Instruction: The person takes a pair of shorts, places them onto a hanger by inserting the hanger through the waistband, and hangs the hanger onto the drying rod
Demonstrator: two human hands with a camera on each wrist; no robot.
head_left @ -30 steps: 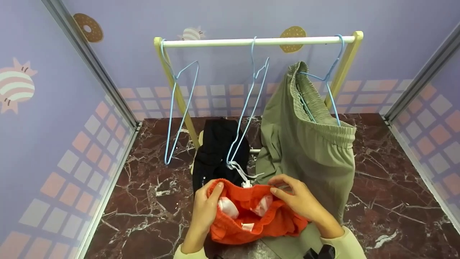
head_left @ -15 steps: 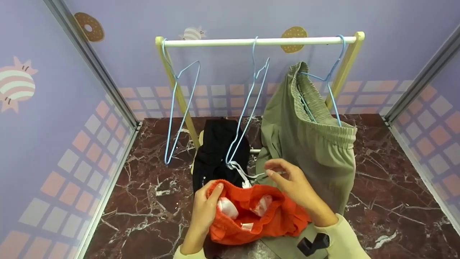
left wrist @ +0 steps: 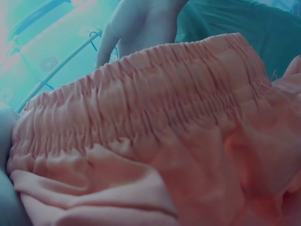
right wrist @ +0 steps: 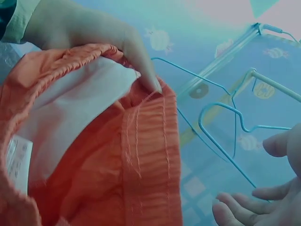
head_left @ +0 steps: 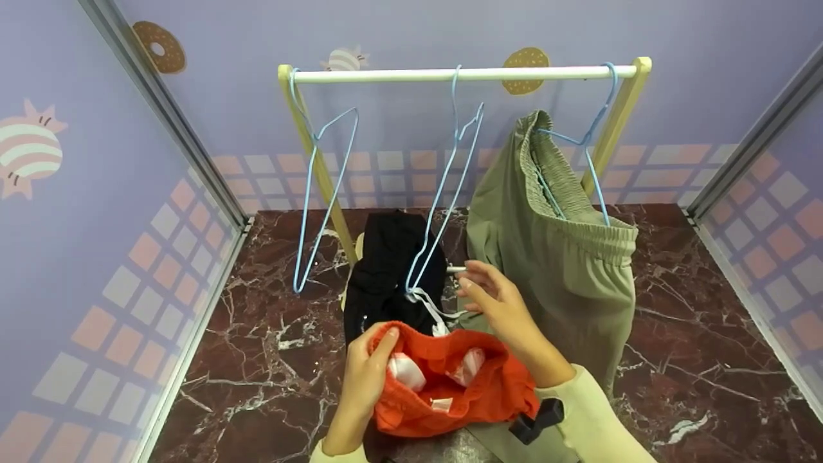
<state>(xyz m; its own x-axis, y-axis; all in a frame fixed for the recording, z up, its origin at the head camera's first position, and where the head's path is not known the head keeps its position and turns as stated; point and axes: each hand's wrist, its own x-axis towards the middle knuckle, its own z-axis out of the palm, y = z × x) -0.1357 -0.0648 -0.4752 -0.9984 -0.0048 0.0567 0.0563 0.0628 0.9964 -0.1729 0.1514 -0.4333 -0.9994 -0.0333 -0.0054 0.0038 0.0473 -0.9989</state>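
Observation:
A pair of orange elastic-waist shorts (head_left: 424, 421) is held low in front of me, its waist opening facing up. My left hand (head_left: 365, 370) pinches the left side of the waistband, thumb inside, as the right wrist view shows. White pocket linings (head_left: 406, 372) and a white label (head_left: 442, 404) show inside. My right hand (head_left: 505, 315) is off the shorts, fingers loosely bent and holding nothing, right of the middle blue wire hanger (head_left: 443, 183). White drawstring (head_left: 429, 307) lies between the hanger's lower end and the shorts' front edge.
A rack with a white rail (head_left: 386, 76) carries the hangers. A bare blue hanger (head_left: 307, 212) hangs left; olive-green trousers (head_left: 546, 257) hang right on another. Black clothing (head_left: 392, 257) lies behind the shorts on the dark marbled surface (head_left: 276, 366). Patterned walls (head_left: 411, 38) enclose it.
My right hand has let go of the right side of the waistband and moved up and left toward the middle hanger. My left hand and the shorts have stayed nearly still.

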